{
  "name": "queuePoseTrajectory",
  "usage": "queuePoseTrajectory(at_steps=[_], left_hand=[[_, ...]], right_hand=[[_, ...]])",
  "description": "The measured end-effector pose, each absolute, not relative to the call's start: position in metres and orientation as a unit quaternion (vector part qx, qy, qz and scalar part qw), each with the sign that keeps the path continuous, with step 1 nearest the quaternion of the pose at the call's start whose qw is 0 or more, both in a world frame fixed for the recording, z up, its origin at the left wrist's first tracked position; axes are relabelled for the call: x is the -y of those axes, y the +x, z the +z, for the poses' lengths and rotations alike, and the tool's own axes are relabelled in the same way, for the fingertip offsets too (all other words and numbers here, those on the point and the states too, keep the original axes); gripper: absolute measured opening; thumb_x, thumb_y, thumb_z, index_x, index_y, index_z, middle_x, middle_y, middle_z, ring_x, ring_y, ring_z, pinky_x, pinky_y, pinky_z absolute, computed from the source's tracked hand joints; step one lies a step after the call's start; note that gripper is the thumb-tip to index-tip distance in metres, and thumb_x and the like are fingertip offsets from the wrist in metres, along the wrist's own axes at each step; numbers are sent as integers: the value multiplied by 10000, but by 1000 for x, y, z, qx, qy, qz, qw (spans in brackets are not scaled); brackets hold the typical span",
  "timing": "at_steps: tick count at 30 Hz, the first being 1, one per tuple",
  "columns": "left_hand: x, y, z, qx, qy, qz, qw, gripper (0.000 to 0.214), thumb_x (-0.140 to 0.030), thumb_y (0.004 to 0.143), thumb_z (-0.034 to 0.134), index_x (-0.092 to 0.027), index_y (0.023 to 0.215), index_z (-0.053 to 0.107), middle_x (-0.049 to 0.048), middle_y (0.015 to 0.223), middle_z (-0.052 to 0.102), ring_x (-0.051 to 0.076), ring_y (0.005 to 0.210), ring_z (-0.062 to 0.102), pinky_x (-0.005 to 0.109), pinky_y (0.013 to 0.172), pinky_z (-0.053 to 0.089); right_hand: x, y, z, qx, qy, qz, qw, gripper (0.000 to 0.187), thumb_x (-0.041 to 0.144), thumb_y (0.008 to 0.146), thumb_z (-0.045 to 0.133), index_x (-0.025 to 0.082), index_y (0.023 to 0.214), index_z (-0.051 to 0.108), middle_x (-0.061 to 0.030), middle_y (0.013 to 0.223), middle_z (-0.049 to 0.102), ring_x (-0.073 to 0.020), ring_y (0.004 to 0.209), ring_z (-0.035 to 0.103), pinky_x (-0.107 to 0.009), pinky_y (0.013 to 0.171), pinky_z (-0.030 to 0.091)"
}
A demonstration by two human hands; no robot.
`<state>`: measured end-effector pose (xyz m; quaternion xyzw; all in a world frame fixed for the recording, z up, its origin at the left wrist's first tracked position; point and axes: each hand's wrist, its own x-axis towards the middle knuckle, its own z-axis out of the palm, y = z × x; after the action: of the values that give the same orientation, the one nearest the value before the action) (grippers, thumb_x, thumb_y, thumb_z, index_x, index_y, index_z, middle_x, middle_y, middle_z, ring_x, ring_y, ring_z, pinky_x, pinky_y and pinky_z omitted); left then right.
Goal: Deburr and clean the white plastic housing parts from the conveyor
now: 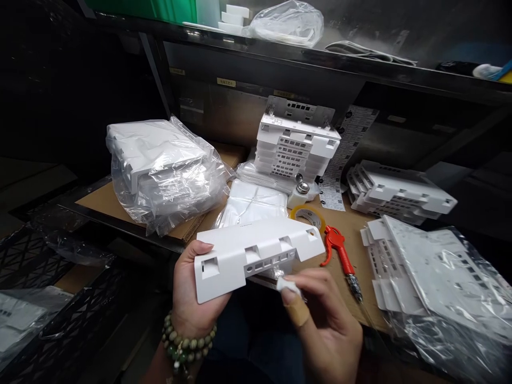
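Note:
My left hand (pixel 196 298) grips the left end of a white plastic cover (pixel 256 237), thumb on top and fingers beneath. A row of small rectangular cut-outs and square recesses runs along the cover's near side. Just below and to the right of it, my right hand (pixel 324 314) pinches a small wad of white cloth or tissue (pixel 287 285) between thumb and fingers. The wad is close to the cover's slotted edge; whether it touches cannot be made out. Behind the cover lie flat clear plastic bags (pixel 252 201).
A red air blow gun (pixel 339 256), yellow tape roll (pixel 308 216) and pump bottle (pixel 301 193) lie on the bench. Stacked white covers (pixel 298 141) stand behind, with more covers (pixel 400 192) at right. Bagged covers (pixel 160 160) sit left. A shelf (pixel 280 50) spans above.

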<state>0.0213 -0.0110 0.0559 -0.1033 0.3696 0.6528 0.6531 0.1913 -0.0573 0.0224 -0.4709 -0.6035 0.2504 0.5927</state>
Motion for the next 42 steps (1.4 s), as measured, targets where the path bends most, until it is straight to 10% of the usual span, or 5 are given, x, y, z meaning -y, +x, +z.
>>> queuePoseTrajectory(at_steps=[19,42], left_hand=[[20,63,58,-353,19,678,645,395,-180,841,782,-104,1216,684,138,1267,746,304,1105,729,416,1004,599],[28,94,56,-404,83,763,498,580,-162,676,898,-236,1222,716,12,1148,791,290,1151,715,287,918,615]], right_hand=[[62,173,21,645,-434,209,593,200,110,916,692,238,1062,739,-14,915,649,-144,814,647,-255,681,525],[63,157,32,603,-465,20,647,202,42,792,743,226,855,688,29,745,574,-93,611,584,-216,511,460]])
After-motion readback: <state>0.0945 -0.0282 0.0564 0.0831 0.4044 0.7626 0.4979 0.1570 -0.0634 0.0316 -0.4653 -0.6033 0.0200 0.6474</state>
